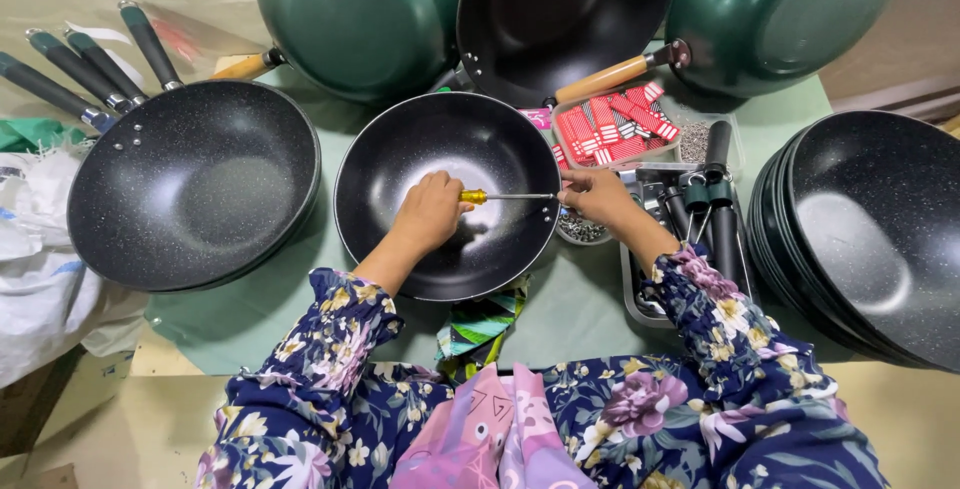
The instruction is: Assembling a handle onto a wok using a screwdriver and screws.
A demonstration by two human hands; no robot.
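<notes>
Fingers of the left hand (pixel 432 211) curl closed around the yellow-handled screwdriver (pixel 505 196), whose thin metal shaft runs level across the black speckled non-stick wok (pixel 400 159) toward its right rim. The right hand (pixel 598 196) pinches closed at that rim, just beside the shaft's tip; what it holds is too small to tell. Near that hand lies a tray of black handles (pixel 712 219).
</notes>
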